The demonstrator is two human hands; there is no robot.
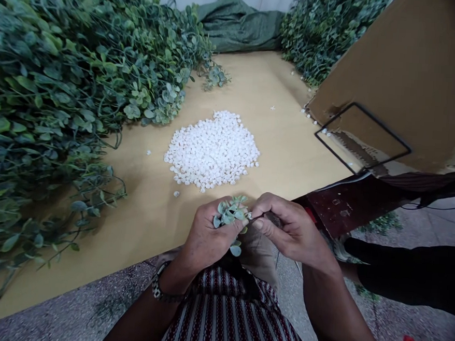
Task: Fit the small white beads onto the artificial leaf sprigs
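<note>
My left hand (213,237) is closed around a sprig of artificial green leaves (232,212), whose leaves stick out above and below the thumb. Just to its right, my right hand (291,227) pinches with thumb and forefinger at the stem end. A tiny white piece (249,215) shows between the fingertips of both hands; the stem and whatever my right fingers grip are mostly hidden. Both hands are in front of the table's near edge. Beyond them, a pile of small white plastic pieces (213,151) lies on the tan tabletop (141,227).
A large heap of artificial greenery (83,61) covers the table's left side. More greenery (330,32) stands at the back right, beside a green sack (241,26). A cardboard sheet (405,84) leans at the right, near a black wire frame (386,124). Another person's dark-clothed leg (415,272) is at right.
</note>
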